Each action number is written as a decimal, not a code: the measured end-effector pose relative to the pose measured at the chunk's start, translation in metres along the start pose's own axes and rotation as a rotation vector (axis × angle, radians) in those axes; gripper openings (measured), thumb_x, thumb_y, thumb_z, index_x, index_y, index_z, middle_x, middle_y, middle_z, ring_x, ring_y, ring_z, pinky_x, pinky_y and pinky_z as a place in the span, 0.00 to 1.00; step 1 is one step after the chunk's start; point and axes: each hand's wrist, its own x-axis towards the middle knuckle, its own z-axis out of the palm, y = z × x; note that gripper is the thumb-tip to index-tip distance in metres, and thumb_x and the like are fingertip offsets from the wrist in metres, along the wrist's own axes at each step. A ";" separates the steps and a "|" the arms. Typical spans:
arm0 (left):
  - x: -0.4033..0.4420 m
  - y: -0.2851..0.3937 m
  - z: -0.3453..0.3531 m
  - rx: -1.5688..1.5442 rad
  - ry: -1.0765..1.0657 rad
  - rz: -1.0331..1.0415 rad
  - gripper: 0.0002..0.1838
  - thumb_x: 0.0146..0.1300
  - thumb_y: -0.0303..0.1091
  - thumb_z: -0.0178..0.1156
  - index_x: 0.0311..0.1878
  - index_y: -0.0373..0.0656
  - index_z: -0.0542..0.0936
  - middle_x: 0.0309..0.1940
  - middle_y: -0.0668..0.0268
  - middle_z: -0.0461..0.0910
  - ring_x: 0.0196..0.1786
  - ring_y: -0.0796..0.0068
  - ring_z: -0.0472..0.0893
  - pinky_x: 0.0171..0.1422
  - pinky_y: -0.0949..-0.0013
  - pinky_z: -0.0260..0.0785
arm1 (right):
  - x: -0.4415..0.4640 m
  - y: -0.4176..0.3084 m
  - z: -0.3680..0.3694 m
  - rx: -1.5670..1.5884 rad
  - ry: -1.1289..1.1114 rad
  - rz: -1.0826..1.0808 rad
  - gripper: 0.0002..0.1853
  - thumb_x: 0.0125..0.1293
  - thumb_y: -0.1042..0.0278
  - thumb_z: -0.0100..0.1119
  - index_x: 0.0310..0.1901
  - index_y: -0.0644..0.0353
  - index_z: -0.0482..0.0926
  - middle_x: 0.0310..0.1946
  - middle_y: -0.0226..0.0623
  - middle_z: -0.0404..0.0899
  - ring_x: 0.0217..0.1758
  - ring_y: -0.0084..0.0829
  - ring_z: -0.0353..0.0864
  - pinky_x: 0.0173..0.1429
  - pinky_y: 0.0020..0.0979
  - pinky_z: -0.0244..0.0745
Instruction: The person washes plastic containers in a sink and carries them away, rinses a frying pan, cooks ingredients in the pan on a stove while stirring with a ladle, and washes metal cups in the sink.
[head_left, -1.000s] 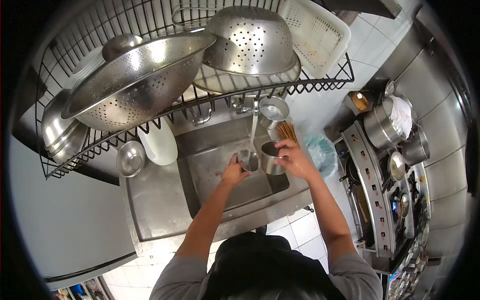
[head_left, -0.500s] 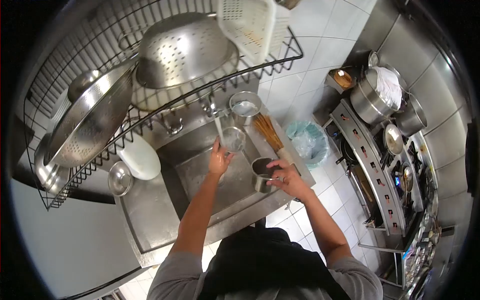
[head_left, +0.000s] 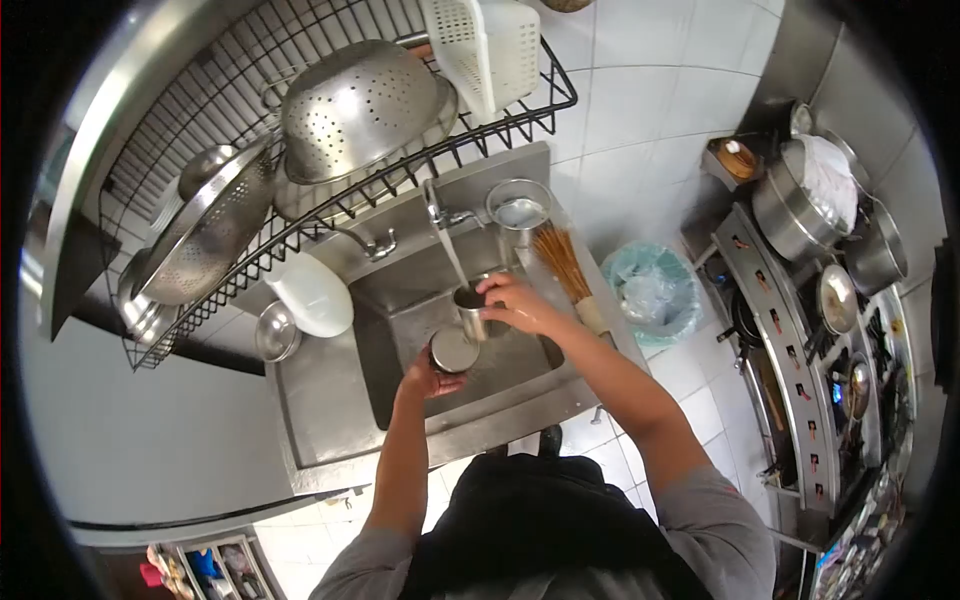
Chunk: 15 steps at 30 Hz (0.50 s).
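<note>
A small metal cup (head_left: 469, 312) is held in my right hand (head_left: 512, 302), its mouth under the water running from the faucet (head_left: 434, 205). My left hand (head_left: 430, 376) grips a round metal piece (head_left: 456, 352) with a flat greyish face and a darker side; whether it is a lid or a second container I cannot tell. Both things are over the sink basin (head_left: 385, 385), close to each other. The left fingers are partly hidden behind the round piece.
A wire rack (head_left: 420, 150) with a metal colander (head_left: 355, 110) hangs above the sink. A bundle of thin brown sticks (head_left: 562, 262) and a round strainer (head_left: 518, 208) stand at the right rim. A white jug (head_left: 318, 298) is on the left; a lined bin (head_left: 652, 295) and a stove (head_left: 780, 350) are rightward.
My right hand has carried the metal cup leftward from the sink's right edge to the running water. My left hand has come down from the faucet towards me with the round piece.
</note>
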 end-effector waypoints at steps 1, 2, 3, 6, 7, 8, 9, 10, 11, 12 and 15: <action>-0.017 -0.006 0.001 -0.005 0.019 0.015 0.44 0.64 0.74 0.36 0.69 0.46 0.61 0.57 0.46 0.73 0.53 0.42 0.78 0.56 0.40 0.72 | 0.017 0.011 0.007 -0.153 0.044 -0.064 0.11 0.57 0.65 0.67 0.29 0.64 0.78 0.47 0.40 0.77 0.52 0.43 0.75 0.52 0.38 0.71; -0.032 -0.012 0.003 0.010 0.063 0.126 0.42 0.65 0.72 0.35 0.68 0.48 0.62 0.59 0.48 0.72 0.55 0.44 0.78 0.58 0.41 0.71 | 0.026 0.019 0.015 -0.307 0.091 -0.126 0.10 0.57 0.66 0.67 0.30 0.63 0.79 0.45 0.38 0.77 0.51 0.43 0.75 0.51 0.39 0.71; -0.048 -0.018 0.006 0.024 0.104 0.235 0.40 0.66 0.71 0.34 0.68 0.50 0.63 0.61 0.49 0.71 0.56 0.46 0.77 0.60 0.41 0.70 | 0.032 0.019 0.022 -0.294 0.086 -0.139 0.10 0.57 0.66 0.67 0.30 0.63 0.79 0.45 0.38 0.77 0.51 0.43 0.75 0.51 0.39 0.71; -0.089 -0.028 0.008 0.042 0.136 0.477 0.40 0.67 0.69 0.39 0.67 0.42 0.64 0.58 0.52 0.72 0.56 0.53 0.78 0.54 0.45 0.74 | 0.053 0.028 0.037 -0.167 -0.219 -0.112 0.10 0.56 0.64 0.67 0.35 0.60 0.79 0.41 0.36 0.79 0.45 0.43 0.77 0.49 0.42 0.72; -0.096 -0.033 0.002 0.044 0.139 0.576 0.43 0.65 0.69 0.44 0.66 0.37 0.64 0.54 0.53 0.76 0.54 0.55 0.79 0.50 0.49 0.78 | 0.058 0.032 0.037 -0.161 -0.232 -0.119 0.10 0.56 0.64 0.67 0.35 0.60 0.79 0.41 0.36 0.79 0.45 0.43 0.77 0.49 0.42 0.72; -0.101 -0.036 -0.005 0.043 0.206 0.610 0.38 0.65 0.64 0.51 0.57 0.33 0.72 0.46 0.57 0.79 0.46 0.65 0.82 0.41 0.60 0.80 | 0.058 0.036 0.038 -0.288 -0.169 -0.023 0.10 0.56 0.64 0.66 0.36 0.59 0.80 0.39 0.36 0.79 0.43 0.43 0.77 0.48 0.42 0.72; -0.103 -0.042 -0.009 0.037 0.212 0.608 0.38 0.65 0.64 0.51 0.57 0.33 0.72 0.46 0.57 0.79 0.46 0.65 0.82 0.41 0.60 0.80 | 0.057 0.034 0.039 -0.417 -0.100 0.073 0.10 0.57 0.64 0.66 0.36 0.58 0.80 0.37 0.37 0.79 0.42 0.44 0.77 0.47 0.43 0.72; -0.104 -0.042 -0.011 0.159 0.367 0.693 0.33 0.65 0.61 0.53 0.52 0.34 0.74 0.41 0.60 0.80 0.41 0.69 0.82 0.38 0.63 0.80 | 0.057 0.031 0.040 -0.529 -0.171 0.018 0.10 0.58 0.61 0.65 0.34 0.59 0.81 0.36 0.41 0.79 0.44 0.45 0.78 0.47 0.44 0.72; -0.106 -0.043 -0.015 0.285 0.526 0.769 0.29 0.65 0.58 0.56 0.47 0.34 0.76 0.35 0.62 0.80 0.35 0.73 0.81 0.35 0.66 0.80 | 0.063 0.031 0.039 -0.526 -0.171 0.016 0.10 0.58 0.61 0.65 0.34 0.59 0.81 0.36 0.41 0.79 0.44 0.45 0.78 0.47 0.44 0.72; -0.110 -0.043 -0.017 0.340 0.566 0.794 0.20 0.62 0.48 0.65 0.39 0.36 0.76 0.28 0.69 0.76 0.28 0.80 0.75 0.33 0.72 0.74 | 0.068 0.033 0.036 -0.409 -0.236 0.042 0.11 0.59 0.60 0.65 0.35 0.60 0.81 0.37 0.41 0.79 0.45 0.45 0.78 0.48 0.43 0.72; -0.110 -0.046 -0.007 0.533 0.599 1.041 0.18 0.55 0.40 0.72 0.33 0.38 0.74 0.23 0.73 0.73 0.26 0.83 0.71 0.31 0.76 0.67 | 0.063 0.031 0.032 -0.385 -0.105 0.075 0.13 0.59 0.58 0.64 0.34 0.61 0.81 0.39 0.43 0.79 0.47 0.45 0.78 0.50 0.42 0.72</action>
